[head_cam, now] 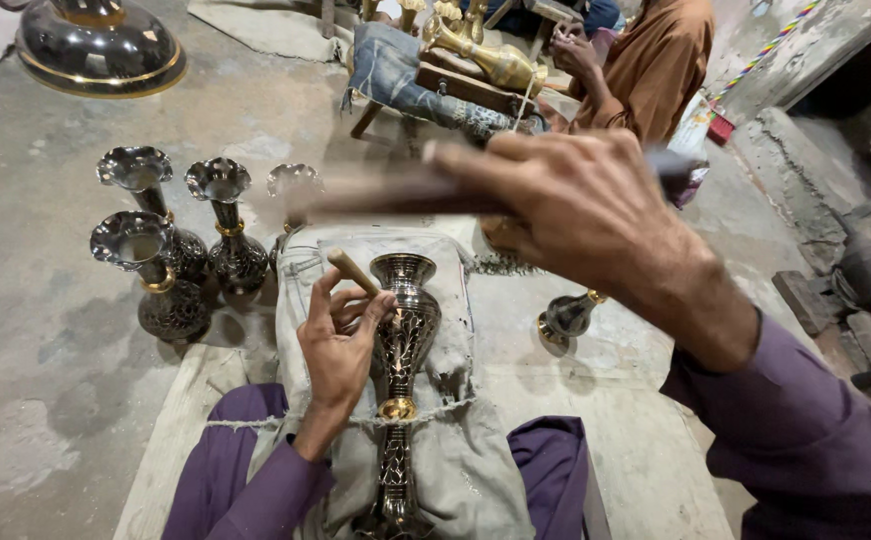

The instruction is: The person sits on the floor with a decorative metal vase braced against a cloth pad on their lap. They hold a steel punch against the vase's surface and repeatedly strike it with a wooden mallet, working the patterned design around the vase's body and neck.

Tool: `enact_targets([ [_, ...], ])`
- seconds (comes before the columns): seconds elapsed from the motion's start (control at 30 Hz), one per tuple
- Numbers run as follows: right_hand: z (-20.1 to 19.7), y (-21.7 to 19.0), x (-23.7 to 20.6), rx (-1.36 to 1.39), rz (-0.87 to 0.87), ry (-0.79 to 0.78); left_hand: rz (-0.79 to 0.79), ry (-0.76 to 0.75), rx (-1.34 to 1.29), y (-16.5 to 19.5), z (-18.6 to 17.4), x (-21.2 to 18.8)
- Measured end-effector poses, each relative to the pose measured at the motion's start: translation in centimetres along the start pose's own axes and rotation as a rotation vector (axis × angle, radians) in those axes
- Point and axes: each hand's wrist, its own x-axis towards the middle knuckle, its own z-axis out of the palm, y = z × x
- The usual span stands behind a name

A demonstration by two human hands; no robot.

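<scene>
Resting on its side across a grey cloth (456, 450) on the person's lap, a dark engraved metal vase (403, 340) with brass bands lies with its mouth pointing away from the body. Left hand (339, 345) pinches a short wooden-handled punch (354, 271) between thumb and fingers, the knuckles touching the vase's belly. Right hand (576, 205) is raised above, fingers wrapped round a blurred hammer (406, 192). On the concrete floor (46, 330) to the left stand four matching flared vases (171, 245), close together. One smaller vase piece (568, 318) lies tipped on the floor to the right. Beyond, another person in a brown garment (656, 65) handles a brass piece (496, 60). A large dark domed vessel (101, 45) sits at upper left.
</scene>
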Motion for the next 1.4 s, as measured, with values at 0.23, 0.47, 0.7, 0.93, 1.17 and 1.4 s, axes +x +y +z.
enact_targets([
  [0.23, 0.8, -1.4, -0.6, 0.012, -0.003, 0.143, 0.014, -0.047, 0.028, -0.1, -0.2, 0.2],
  [0.47, 2.8, -0.2, -2.0, 0.118, 0.110, 0.063, 0.035, -0.134, 0.149, -0.4, -0.6, 1.2],
  [0.7, 3.8, -0.2, -4.1, 0.327, 0.203, 0.230, 0.083, -0.239, 0.114, -0.1, -0.7, 1.5],
  [0.93, 4.2, 0.6, -5.8, 0.198, 0.218, 0.184, 0.133, -0.268, 0.136, 0.0, -1.0, 1.8],
  [1.17, 5.5, 0.9, -6.6, 0.260, 0.218, 0.225, 0.052, -0.305, 0.217, 0.6, -1.2, 2.2],
  [1.4, 6.3, 0.6, -7.9, 0.175, 0.333, 0.139, 0.118, -0.529, 0.176, 0.6, -1.5, 4.4],
])
